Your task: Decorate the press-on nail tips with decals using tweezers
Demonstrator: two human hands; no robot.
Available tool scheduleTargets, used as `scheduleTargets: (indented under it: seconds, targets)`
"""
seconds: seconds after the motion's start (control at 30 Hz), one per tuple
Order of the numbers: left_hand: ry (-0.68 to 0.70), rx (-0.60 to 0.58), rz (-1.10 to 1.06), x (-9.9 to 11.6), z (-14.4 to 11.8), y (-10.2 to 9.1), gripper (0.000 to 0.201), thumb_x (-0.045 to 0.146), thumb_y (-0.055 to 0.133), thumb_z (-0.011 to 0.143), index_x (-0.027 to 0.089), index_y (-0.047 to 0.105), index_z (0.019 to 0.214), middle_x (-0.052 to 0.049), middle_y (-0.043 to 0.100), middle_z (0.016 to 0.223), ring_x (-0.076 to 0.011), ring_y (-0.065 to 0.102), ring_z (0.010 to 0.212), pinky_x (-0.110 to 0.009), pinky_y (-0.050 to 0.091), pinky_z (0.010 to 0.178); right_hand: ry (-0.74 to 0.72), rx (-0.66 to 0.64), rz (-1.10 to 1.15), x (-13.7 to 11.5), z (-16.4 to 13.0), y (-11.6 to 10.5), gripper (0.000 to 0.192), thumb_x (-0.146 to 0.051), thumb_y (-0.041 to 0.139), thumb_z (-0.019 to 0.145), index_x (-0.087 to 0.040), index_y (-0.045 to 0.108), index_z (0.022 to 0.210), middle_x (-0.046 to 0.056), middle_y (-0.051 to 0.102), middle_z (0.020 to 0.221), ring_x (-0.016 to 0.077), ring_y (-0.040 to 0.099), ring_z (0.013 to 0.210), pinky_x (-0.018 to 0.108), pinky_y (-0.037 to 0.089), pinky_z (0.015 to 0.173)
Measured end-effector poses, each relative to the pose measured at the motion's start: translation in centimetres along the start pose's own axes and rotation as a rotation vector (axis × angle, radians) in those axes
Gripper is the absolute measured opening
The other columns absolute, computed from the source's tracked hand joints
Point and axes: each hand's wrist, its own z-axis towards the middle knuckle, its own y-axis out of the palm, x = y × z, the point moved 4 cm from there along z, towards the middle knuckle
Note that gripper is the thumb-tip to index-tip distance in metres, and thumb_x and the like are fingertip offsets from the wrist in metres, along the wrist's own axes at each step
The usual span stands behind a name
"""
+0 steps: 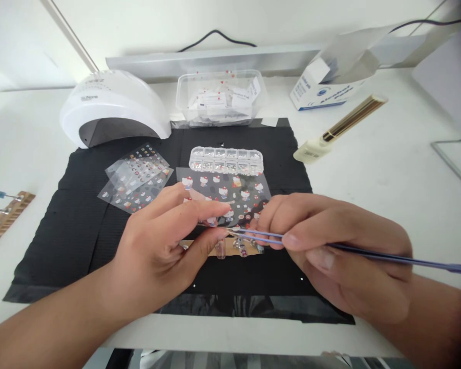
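Note:
My left hand [165, 230] pinches the near edge of a clear sticker sheet [223, 192] printed with small red-and-white cat figures, its thumb below and index finger on top. Purple tweezers [261, 236] are gripped in my right hand [330, 241], their tips meeting the sheet's edge beside my left thumb. The right fingertips also come close to the sheet's right side; whether they touch it I cannot tell. Below the sheet lies a wooden strip [211, 251] with decorated nail tips [241, 247], partly hidden by my hands.
A clear case of small gems [226, 160] sits behind the sheet. More sticker sheets [136, 177] lie left on the black mat [80, 215]. Around it stand a white nail lamp [115, 102], a plastic tub [221, 97], a gold-capped bottle [315, 148], a white box [318, 87] and a nail-tip rack [7, 220].

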Motion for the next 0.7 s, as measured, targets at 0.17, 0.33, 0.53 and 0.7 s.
scheduleTargets:
  seconds: [0.17,0.33,0.53,0.7]
  targets:
    - [0.020,0.001,0.000,0.07,-0.07,0.08,0.022,0.012,0.069,0.086,0.022,0.069,0.106,-0.003,0.070,0.086,-0.0166,0.064,0.078,-0.035,0.057,0.081,-0.010,-0.005,-0.022,-0.11,0.00,0.03,0.025,-0.012,0.058,0.083,-0.017,0.077,0.098,0.007,0.066,0.070,0.0215,0.064,0.067,0.039,0.055,0.056]
    - [-0.007,-0.009,-0.008,-0.12,-0.13,0.10,0.024,0.013,0.068,0.086,0.026,0.069,0.107,-0.003,0.070,0.086,-0.0183,0.064,0.078,-0.036,0.057,0.077,-0.016,0.013,-0.012,-0.21,0.04,0.05,0.024,-0.011,0.058,0.082,-0.016,0.077,0.097,0.007,0.066,0.068,0.0218,0.063,0.064,0.039,0.054,0.054]
    - [-0.023,-0.003,-0.029,-0.16,-0.17,0.03,0.022,0.012,0.069,0.085,0.021,0.070,0.106,-0.004,0.070,0.085,-0.0176,0.066,0.076,-0.031,0.055,0.066,-0.003,0.007,-0.008,-0.08,-0.13,-0.04,0.029,-0.010,0.057,0.082,-0.016,0.077,0.103,0.008,0.067,0.072,0.0219,0.064,0.068,0.040,0.056,0.057]
    - [-0.065,-0.031,-0.044,-0.27,-0.22,0.14,0.020,0.014,0.069,0.086,0.018,0.071,0.106,-0.005,0.071,0.086,-0.0167,0.068,0.074,-0.029,0.054,0.060,-0.018,-0.003,0.009,-0.12,-0.15,-0.06,0.031,-0.008,0.056,0.082,-0.015,0.077,0.105,0.008,0.066,0.071,0.0219,0.063,0.066,0.040,0.055,0.056]
